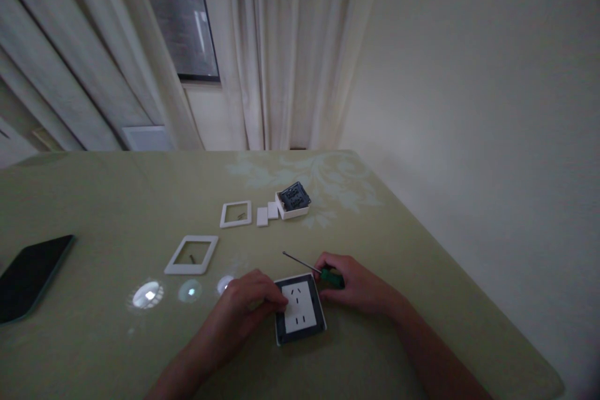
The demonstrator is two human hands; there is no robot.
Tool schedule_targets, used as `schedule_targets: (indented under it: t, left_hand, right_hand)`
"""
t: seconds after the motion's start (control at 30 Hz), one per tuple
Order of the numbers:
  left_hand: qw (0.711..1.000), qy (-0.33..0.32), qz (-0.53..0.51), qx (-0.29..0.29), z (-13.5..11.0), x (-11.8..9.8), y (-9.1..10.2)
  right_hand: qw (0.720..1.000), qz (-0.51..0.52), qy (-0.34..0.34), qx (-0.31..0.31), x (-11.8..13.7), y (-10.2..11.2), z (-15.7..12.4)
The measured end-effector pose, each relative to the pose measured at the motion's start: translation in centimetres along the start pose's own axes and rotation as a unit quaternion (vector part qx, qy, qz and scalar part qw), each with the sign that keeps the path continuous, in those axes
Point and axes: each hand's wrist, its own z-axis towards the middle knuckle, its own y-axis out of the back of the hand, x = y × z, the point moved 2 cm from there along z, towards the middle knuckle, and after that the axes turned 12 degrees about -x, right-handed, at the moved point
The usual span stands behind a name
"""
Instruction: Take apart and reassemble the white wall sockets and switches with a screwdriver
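A wall socket (300, 309) with a white face and dark surround lies flat on the green table near the front edge. My left hand (250, 300) rests on its left side, fingers curled and pressed against the white face. My right hand (359, 284) sits just right of the socket. Its fingers are wrapped round the green handle of a small screwdriver (332, 277), whose thin metal shaft points up and left over the table.
Two white square frames (191, 255) (235, 214) lie further back, each with a small screw inside. Two small white pieces (267, 213) and a socket body (293, 200) sit behind them. A dark tablet (28, 275) lies at the left. The table edge (469, 287) runs along the right.
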Motion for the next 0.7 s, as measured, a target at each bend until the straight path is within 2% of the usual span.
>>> schedule_targets:
  t: [0.13,0.47,0.7]
  left_hand:
    - [0.999,-0.042,0.025,0.024,-0.31,-0.28,-0.11]
    - [0.995,-0.075,0.055,0.025,-0.51,-0.04,-0.17]
    - [0.997,-0.04,0.061,0.016,-0.3,-0.53,0.03]
  right_hand:
    - [1.0,0.001,-0.003,0.0,0.14,0.03,0.01]
    - [1.0,0.006,-0.001,0.004,-0.03,-0.01,0.15]
    - [1.0,0.008,0.004,0.002,0.22,0.03,0.04]
